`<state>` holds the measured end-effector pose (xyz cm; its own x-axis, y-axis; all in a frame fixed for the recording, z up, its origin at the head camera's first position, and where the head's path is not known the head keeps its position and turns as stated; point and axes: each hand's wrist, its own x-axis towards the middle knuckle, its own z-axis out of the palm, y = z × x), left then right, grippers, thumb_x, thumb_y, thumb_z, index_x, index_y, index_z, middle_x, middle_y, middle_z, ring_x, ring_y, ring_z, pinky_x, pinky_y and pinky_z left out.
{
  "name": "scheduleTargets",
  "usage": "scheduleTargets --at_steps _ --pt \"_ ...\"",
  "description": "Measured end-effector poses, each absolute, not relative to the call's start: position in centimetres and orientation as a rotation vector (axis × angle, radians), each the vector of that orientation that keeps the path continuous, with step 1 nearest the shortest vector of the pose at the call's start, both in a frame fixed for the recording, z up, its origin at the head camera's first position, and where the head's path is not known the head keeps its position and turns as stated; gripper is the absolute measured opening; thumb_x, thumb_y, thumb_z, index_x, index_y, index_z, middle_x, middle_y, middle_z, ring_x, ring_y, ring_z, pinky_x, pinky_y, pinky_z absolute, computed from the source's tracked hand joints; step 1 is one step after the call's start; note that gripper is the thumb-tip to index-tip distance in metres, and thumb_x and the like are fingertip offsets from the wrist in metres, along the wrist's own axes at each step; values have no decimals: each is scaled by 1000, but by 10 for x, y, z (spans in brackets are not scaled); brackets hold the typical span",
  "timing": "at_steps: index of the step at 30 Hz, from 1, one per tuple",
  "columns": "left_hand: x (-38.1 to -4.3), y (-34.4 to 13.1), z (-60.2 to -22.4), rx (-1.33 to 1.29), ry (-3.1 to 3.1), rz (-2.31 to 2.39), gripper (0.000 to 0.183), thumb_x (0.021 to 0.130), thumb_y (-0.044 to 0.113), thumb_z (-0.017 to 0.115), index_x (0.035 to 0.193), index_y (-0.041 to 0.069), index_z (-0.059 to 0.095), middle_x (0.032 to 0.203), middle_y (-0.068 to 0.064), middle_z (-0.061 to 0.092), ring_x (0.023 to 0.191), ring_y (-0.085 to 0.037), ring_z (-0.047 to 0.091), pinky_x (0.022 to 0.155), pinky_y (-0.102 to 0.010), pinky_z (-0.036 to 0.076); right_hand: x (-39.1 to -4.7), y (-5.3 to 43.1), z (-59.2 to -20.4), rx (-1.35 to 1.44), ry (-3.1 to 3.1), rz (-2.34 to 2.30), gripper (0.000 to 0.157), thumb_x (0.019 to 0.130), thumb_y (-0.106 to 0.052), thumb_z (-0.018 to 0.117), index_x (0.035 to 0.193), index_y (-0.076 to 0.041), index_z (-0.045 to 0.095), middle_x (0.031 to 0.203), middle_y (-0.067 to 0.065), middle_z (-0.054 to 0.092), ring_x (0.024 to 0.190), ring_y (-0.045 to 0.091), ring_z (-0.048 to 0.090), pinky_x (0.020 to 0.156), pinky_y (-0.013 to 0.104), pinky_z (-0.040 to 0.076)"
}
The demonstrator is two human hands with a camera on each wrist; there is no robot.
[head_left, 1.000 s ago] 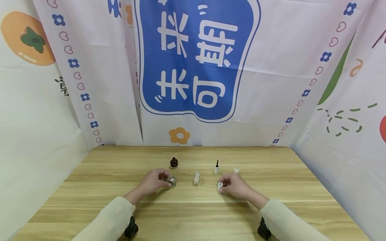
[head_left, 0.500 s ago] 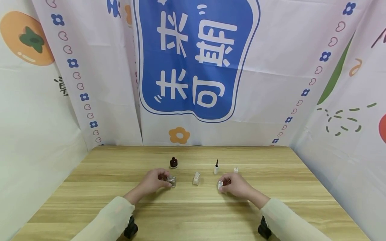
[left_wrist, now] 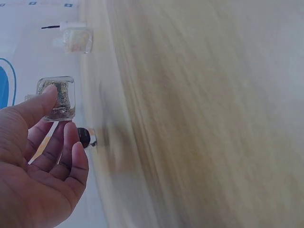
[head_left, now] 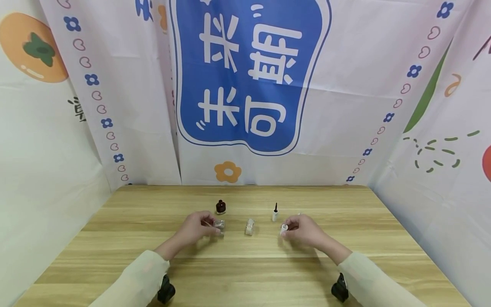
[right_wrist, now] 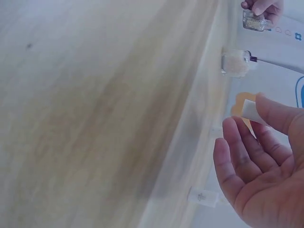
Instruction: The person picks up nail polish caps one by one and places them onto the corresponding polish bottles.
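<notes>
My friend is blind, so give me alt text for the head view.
A person's left hand holds a small clear bottle and the right hand a white cylinder over a wooden table. Between them sits a pale bottle; farther off stand a dark bottle and a dark-tipped white piece.

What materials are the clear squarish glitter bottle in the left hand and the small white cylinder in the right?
Clear squarish glitter bottle: probably glossy glass, given its thick transparent walls; hard plastic is possible. Small white cylinder: likely plastic, being smooth and opaque; sheen unclear.
</notes>
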<state>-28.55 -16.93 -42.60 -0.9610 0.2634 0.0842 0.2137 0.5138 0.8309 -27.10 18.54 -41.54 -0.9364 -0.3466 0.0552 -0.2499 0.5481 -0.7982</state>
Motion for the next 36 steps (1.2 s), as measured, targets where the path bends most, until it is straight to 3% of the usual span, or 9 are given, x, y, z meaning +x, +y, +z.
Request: scheduleTargets --at_steps 6,14,30,36 --pt "-280 -168 -419 430 2659 1525 23 81 17 80 98 7 67 93 -5 63 78 -19 60 64 -41 53 -270 186 -409 -481 2563 -1443 14 87 -8 71 95 1 65 87 6 68 83 21 64 75 37 54" --pt "-273 -164 -415 409 2615 1574 26 80 19 81 99 7 67 96 -5 64 81 -19 63 74 -38 52 -266 183 -396 -492 2445 -1551 17 90 -8 69 100 4 63 95 17 69 91 36 65 77 43 56" --pt "-259 -141 -412 484 2433 1731 27 82 13 79 102 2 64 101 -8 64 84 -21 65 74 -40 56 -256 182 -383 -546 2449 -1578 25 89 -11 70 106 6 62 95 12 68 87 25 65 79 46 55" --pt "-254 -135 -409 518 2432 1732 29 81 13 79 102 1 63 101 -10 64 84 -21 64 74 -34 56 -252 180 -380 -573 2475 -1557 26 90 -13 71 108 4 63 97 10 66 90 25 64 79 45 54"
